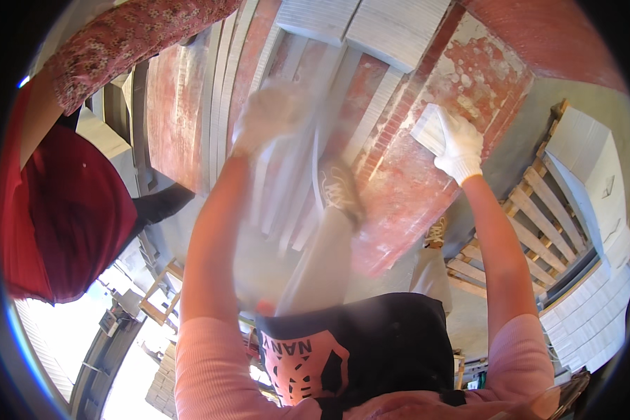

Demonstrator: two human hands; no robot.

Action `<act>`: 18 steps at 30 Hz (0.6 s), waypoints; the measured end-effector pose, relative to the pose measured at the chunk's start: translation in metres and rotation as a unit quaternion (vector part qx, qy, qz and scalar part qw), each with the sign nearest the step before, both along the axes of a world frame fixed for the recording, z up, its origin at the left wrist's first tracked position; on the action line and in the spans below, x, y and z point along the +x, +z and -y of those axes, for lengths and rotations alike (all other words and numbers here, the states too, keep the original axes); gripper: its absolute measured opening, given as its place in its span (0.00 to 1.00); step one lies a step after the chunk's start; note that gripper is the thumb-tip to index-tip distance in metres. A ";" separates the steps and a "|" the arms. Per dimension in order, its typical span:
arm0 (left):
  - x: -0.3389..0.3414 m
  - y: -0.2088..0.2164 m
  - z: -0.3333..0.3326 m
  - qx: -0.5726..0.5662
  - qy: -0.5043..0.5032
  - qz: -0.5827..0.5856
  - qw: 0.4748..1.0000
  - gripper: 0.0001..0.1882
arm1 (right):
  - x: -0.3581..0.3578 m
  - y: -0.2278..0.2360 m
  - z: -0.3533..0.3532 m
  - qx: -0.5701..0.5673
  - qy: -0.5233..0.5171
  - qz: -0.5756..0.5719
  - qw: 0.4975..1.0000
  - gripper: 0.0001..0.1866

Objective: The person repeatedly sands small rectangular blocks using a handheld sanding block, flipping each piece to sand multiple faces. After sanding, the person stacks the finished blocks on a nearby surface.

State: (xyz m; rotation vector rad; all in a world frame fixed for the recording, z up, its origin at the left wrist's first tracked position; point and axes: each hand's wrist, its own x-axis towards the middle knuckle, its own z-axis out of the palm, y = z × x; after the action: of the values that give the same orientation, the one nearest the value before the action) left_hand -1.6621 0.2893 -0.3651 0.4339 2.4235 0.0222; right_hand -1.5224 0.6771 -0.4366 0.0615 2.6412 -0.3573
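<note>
My right hand, in a white knit glove, is closed on a small white rectangular block over a worn red surface. Whether the block is one piece or several thin tiles, I cannot tell. My left hand, also gloved, is smeared by motion above long pale strips that run side by side across the red surface. Its fingers cannot be made out. Beyond both hands lie white ribbed stacks at the top of the view.
A person in a floral sleeve and dark red garment stands close on the left. On the right is a slatted wooden pallet beside large white stacks. My shoe is near the strips.
</note>
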 end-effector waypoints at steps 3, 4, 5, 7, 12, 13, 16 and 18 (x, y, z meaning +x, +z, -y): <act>0.105 0.050 0.062 0.308 0.362 0.034 0.879 0.38 | 0.009 0.012 -0.009 -0.054 -0.078 0.084 0.992 0.58; 0.147 0.074 0.079 0.423 0.447 0.129 0.778 0.41 | 0.013 0.015 -0.011 -0.094 -0.104 0.074 0.987 0.58; 0.190 0.103 0.094 0.466 0.517 0.177 0.696 0.45 | 0.024 0.018 -0.009 -0.092 -0.136 0.071 0.984 0.61; 0.280 0.157 0.103 0.462 0.632 0.157 0.602 0.50 | 0.065 0.045 -0.024 -0.311 -0.193 0.065 0.928 0.61; 0.497 0.308 0.062 0.580 0.767 0.057 0.267 0.49 | 0.165 0.173 -0.056 -0.602 -0.334 0.256 0.678 0.54; 0.540 0.337 0.053 0.597 0.770 0.048 0.220 0.49 | 0.182 0.200 -0.059 -0.612 -0.307 0.255 0.682 0.51; 0.670 0.408 0.011 0.648 0.754 -0.023 0.108 0.40 | 0.231 0.273 -0.089 -0.613 -0.327 0.341 0.633 0.49; 0.737 0.429 -0.013 0.660 0.741 -0.091 0.081 0.32 | 0.257 0.304 -0.110 -0.619 -0.345 0.371 0.600 0.49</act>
State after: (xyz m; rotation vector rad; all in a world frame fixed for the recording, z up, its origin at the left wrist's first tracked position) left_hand -0.9250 0.3023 0.0640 -1.6069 0.7922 2.9954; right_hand -1.2657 0.7873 -0.1326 0.6092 0.9862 -1.8324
